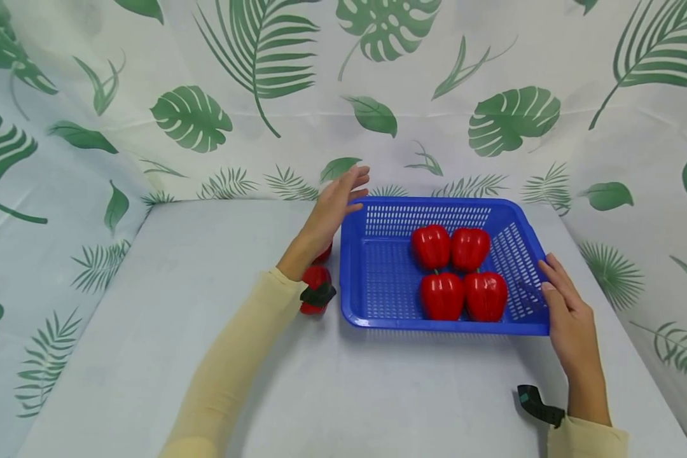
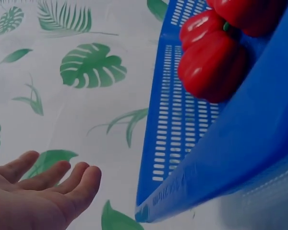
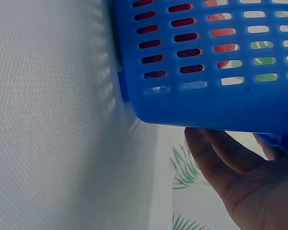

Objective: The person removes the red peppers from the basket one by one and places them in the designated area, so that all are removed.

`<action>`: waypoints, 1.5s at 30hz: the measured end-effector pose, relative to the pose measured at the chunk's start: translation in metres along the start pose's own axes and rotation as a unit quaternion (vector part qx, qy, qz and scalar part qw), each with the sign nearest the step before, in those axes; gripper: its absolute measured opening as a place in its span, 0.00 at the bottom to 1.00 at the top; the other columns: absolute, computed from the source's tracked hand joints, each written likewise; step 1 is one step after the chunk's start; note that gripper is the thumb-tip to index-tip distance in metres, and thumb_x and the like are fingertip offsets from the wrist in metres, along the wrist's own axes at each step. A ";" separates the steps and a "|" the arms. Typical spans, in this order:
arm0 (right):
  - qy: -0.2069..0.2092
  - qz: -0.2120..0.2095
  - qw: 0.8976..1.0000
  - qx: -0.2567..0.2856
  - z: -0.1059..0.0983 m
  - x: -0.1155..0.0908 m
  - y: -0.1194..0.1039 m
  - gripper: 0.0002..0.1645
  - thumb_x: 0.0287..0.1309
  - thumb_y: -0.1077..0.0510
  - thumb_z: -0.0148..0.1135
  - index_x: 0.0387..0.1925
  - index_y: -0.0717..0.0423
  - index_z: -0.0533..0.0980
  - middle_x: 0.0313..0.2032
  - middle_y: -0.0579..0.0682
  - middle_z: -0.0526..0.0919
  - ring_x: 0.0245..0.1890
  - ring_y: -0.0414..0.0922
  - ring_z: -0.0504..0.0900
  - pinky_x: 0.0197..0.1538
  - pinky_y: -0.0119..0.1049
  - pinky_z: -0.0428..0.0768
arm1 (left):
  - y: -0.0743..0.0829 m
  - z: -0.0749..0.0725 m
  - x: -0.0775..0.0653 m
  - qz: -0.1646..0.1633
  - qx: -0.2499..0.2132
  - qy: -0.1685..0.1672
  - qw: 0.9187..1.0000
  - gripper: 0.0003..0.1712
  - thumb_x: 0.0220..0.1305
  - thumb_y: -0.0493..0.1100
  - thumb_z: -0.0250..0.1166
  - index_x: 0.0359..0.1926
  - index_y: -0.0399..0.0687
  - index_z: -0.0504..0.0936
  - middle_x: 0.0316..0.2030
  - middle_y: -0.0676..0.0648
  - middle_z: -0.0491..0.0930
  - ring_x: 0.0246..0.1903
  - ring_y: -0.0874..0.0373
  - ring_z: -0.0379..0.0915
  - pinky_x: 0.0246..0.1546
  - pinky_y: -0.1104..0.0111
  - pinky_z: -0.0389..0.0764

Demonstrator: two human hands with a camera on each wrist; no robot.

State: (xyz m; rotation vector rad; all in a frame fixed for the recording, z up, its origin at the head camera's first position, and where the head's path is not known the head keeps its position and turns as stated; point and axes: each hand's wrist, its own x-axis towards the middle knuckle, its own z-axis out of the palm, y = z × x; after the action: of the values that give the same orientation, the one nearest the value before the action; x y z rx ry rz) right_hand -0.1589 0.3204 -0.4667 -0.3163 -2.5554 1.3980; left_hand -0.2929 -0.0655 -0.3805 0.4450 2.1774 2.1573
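Observation:
A blue plastic basket (image 1: 386,280) with slotted walls holds several glossy red bell peppers (image 1: 442,296) toward its right half. Near its back left corner, my left hand (image 1: 333,207) is raised with fingers spread and nothing in them; the left wrist view shows a gap between those fingertips (image 2: 93,175) and the basket. At the basket's right side, my right hand (image 1: 569,318) touches the rim and outer wall with fairly straight fingers. The right wrist view has the fingertips (image 3: 194,136) against the wall, below the projecting rim.
More red peppers (image 1: 317,275) lie left of the basket, partly hidden by my left forearm and its dark wrist camera (image 1: 318,295). Another dark wrist camera (image 1: 541,408) juts from the right wrist. A leaf-print cloth (image 1: 418,76) hangs behind the white table (image 1: 423,394).

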 end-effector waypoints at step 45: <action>-0.001 -0.019 1.000 -0.016 -0.003 -0.003 0.008 0.33 0.86 0.45 0.42 0.85 0.44 0.58 0.84 0.34 0.49 0.83 0.39 0.43 0.77 0.66 0.49 | -0.020 0.084 0.029 -0.091 0.088 -0.002 0.992 0.34 0.84 0.62 0.49 0.79 0.49 0.70 0.75 0.47 0.72 0.75 0.50 0.66 0.74 0.51 0.68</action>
State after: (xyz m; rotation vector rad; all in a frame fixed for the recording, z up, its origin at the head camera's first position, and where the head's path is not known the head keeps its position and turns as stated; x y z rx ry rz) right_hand -0.1542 0.3262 -0.4719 -0.2702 -2.5731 1.3456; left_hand -0.3050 0.0232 -0.3977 0.2452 2.3158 1.8816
